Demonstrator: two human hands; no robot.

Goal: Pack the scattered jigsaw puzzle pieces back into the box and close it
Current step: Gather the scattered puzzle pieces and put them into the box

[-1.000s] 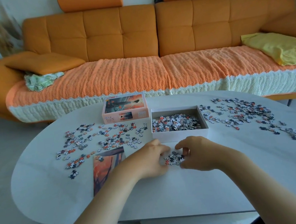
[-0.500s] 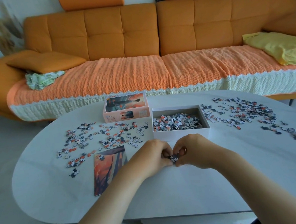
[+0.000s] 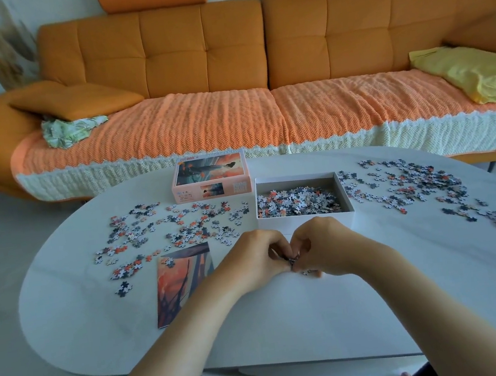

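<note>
Fingers (image 3: 277, 251) of left hand (image 3: 254, 261) and right hand (image 3: 327, 248) pinch grey-orange jigsaw pieces (image 3: 292, 260); next we should lift them into the open white box (image 3: 305, 222).

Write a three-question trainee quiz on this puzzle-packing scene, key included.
1. True or false: the lid sits closed on the box.
2. Where do the left hand and right hand pinch the gathered pieces? A) inside the box B) in front of the box C) over the lid
3. Fill in: loose pieces lie on ____ sides of the box.
Key: 1 false; 2 B; 3 both.
</note>
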